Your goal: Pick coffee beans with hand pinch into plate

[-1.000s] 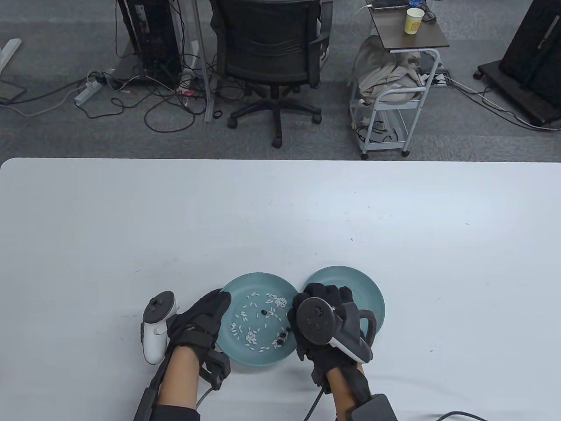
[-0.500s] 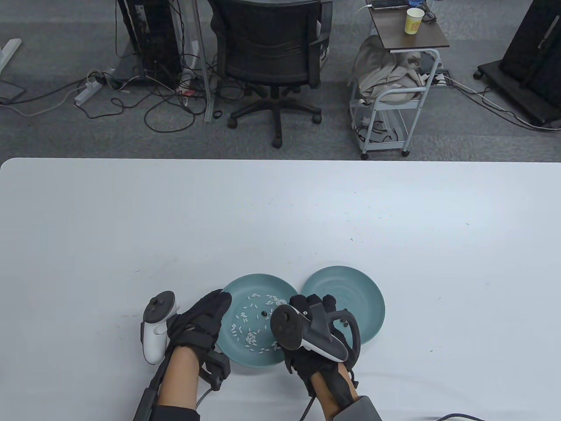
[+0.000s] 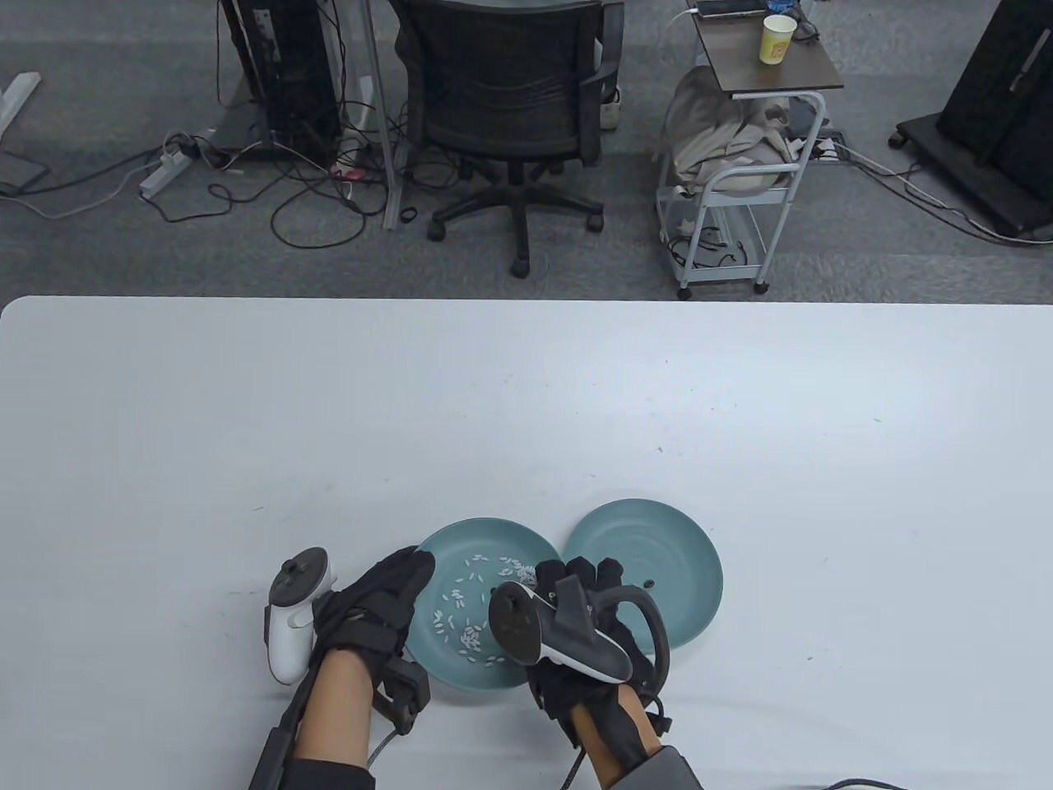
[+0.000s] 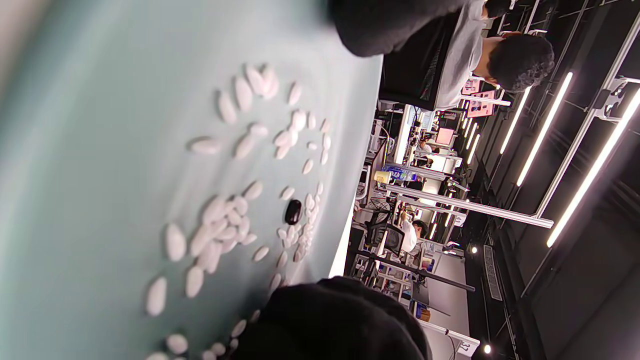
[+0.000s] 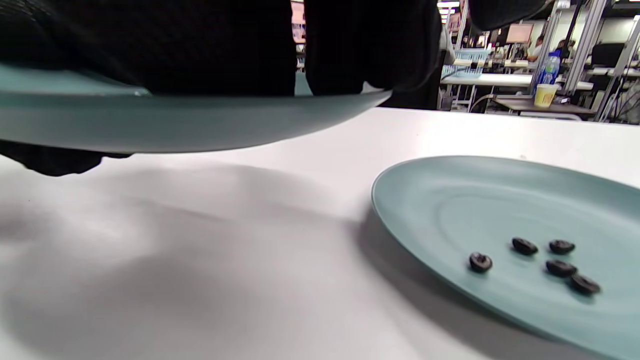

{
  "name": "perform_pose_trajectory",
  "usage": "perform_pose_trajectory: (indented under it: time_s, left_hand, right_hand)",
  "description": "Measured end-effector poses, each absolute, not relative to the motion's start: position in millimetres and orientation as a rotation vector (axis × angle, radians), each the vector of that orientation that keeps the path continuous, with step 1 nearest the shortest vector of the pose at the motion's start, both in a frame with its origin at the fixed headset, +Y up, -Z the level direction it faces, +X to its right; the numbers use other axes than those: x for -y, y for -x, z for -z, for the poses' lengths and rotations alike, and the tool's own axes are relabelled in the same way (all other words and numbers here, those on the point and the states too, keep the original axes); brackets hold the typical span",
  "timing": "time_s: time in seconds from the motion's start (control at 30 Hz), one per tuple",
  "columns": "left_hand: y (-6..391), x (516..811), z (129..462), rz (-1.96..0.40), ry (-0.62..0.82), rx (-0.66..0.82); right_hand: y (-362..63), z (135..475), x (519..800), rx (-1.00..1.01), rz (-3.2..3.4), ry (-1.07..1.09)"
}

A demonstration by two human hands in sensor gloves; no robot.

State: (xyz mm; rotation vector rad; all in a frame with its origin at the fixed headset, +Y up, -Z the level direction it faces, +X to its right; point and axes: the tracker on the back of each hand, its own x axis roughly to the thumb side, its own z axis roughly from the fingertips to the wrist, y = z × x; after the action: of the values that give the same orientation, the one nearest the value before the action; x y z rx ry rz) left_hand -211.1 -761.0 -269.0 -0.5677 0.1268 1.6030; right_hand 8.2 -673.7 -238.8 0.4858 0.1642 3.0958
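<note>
The right hand [image 3: 576, 613] hovers over the left plate's [image 3: 461, 543] four o'clock rim, grip hidden so its state cannot be told, with the remaining coffee bean [image 4: 293, 211] toward ten o'clock among white grains [image 3: 461, 597], nearer it than the left hand [image 3: 382, 601], which holds the nine o'clock rim.

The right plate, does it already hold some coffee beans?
Yes, the right wrist view shows five dark coffee beans lying on the right plate.

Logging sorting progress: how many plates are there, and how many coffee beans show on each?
Plates: 2 (left plate, right plate)
Right plate, coffee beans: 5
Left plate, coffee bean: 1 in view; the hand may hide more
Total: 8
</note>
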Motion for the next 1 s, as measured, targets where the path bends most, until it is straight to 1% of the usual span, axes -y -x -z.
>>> perform_pose_trajectory:
  time_s: [0.23, 0.57, 0.67, 0.8, 0.87, 1.0]
  left_hand:
    - [210.6, 759.9, 269.5, -1.583, 0.571, -0.121]
    - [210.8, 759.6, 270.1, -1.590, 0.576, -0.099]
    - [210.8, 759.5, 269.9, -1.594, 0.577, -0.097]
    - [209.0, 759.1, 270.7, -1.598, 0.579, -0.080]
    - [208.7, 759.3, 270.9, -1.595, 0.578, -0.080]
    - [209.6, 759.2, 272.0, -1.578, 0.561, -0.087]
  right_hand:
    - [-7.1, 241.1, 677.7, -0.147, -3.090, -0.489]
    - [-0.6, 240.3, 680.8, -0.102, -3.069, -0.554]
    - [-2.5, 240.1, 679.4, -0.024, -3.042, -0.579]
    - [-5.5, 240.4, 678.0, -0.010, -2.993, -0.584]
    - [-7.4, 240.9, 678.3, 0.041, -2.954, -0.592]
    - [-12.3, 243.0, 677.7, 0.043, -2.925, -0.570]
